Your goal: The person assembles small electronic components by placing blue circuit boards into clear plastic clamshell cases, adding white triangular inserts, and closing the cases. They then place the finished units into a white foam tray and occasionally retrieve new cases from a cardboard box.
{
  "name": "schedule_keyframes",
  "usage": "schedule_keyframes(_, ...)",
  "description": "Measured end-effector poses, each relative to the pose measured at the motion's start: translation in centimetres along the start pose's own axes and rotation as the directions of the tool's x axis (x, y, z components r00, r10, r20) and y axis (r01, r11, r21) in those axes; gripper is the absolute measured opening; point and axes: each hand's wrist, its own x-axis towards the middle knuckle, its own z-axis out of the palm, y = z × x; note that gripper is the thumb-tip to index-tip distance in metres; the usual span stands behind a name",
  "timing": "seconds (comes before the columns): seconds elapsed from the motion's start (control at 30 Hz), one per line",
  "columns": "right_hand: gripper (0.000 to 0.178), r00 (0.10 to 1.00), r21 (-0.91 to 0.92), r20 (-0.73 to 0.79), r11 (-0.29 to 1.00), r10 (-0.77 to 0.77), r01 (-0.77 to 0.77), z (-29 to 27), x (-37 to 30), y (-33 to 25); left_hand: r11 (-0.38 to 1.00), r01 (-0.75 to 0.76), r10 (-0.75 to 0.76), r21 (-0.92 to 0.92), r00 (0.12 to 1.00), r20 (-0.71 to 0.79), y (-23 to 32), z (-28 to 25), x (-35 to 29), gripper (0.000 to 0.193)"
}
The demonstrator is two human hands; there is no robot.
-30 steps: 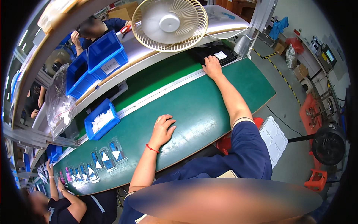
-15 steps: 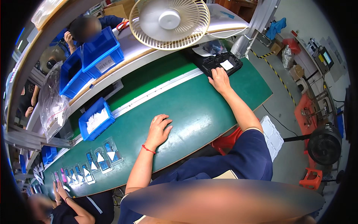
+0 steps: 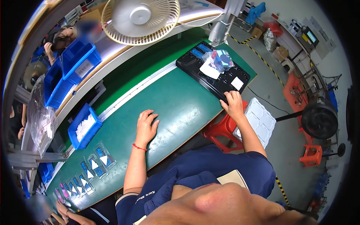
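At the near right edge of the green table point(image 3: 180, 108), my right hand point(image 3: 234, 105) holds the corner of a black plastic tray point(image 3: 193, 69), fingers on its rim. The tray lies slanted across the table and has moulded compartments. Blue packs point(image 3: 201, 49) fill its far end. On top of it rest a transparent plastic bag point(image 3: 224, 60) with small things inside and a white paper point(image 3: 210, 70). A white label point(image 3: 237, 83) sits close to my fingertips. My left hand point(image 3: 146, 126) rests on the table, fingers apart, holding nothing.
Several blister packs point(image 3: 98, 167) line the table's left part, beside a co-worker's hands point(image 3: 62, 208). A blue bin point(image 3: 87, 129) with white papers stands at the back left. A fan point(image 3: 140, 17) overhangs the far edge. A red stool point(image 3: 223, 133) stands by the near edge.
My right hand has drawn the tray toward me, to the near edge; more of the tray and the bag shows. My left hand stays on the table. The view has shifted right.
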Motion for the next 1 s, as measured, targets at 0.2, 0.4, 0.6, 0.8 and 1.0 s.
schedule_keyframes(0.2, 0.038, 0.863, 0.395, 0.115, 0.774, 0.493, -0.494, -2.8, 3.3, 2.9, 1.000, 0.008, -0.008, 0.001, 1.000, -0.003, -0.2, 0.0, -0.2, 0.024)
schedule_keyframes(0.4, 0.116, 0.702, 0.163, 0.294, 0.690, 0.648, -0.705, 3.2, 12.2, 12.5, 1.000, -0.012, 0.012, -0.019, 1.000, 0.007, -0.1, -0.1, 0.3, 0.024)
schedule_keyframes(0.6, 0.092, 0.659, -0.108, 0.405, 0.749, 0.634, -0.654, 4.0, 16.2, 8.6, 1.000, 0.018, -0.018, -0.024, 1.000, 0.015, -0.1, -0.3, 0.0, 0.024)
schedule_keyframes(0.8, 0.078, 0.759, -0.074, 0.089, 0.764, 0.645, -0.640, 2.5, 15.3, 8.3, 1.000, 0.004, -0.004, -0.020, 1.000, 0.012, -0.4, -0.1, 0.0, 0.025)
schedule_keyframes(1.0, 0.060, 0.771, 0.737, 0.164, 0.443, 0.615, -0.510, -0.4, 14.7, 7.8, 1.000, 0.003, -0.003, -0.014, 1.000, -0.002, -0.3, -0.1, 0.0, 0.024)
